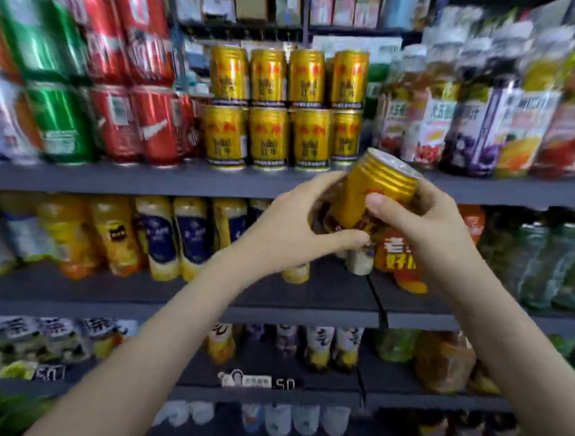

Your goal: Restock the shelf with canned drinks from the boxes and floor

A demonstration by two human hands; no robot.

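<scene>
**Squaring up the gold can before shelving**

Find the gold can (375,191) off the shelf (150,180), in the air just before its front edge and below the right end of the stacked gold cans (283,110). It is tipped, silver top leaning up and to the right. Note the left hand (295,228) wrapped round the lower end, thumb beneath, and the right hand (423,222) clamped on the upper body, thumb laid across the front.

Bring the can upright first, label facing out like its neighbours. Pick the spot with care: seemingly only a narrow gap between the stack's right column and the juice bottles (462,126). Cannot judge the depth behind the front row. Lift clear of the shelf lip and set down flat, never at a slant onto another can's rim. Free one hand only once the other grips firmly. Avoid nudging the two-high stack, likely to topple if knocked.
</scene>
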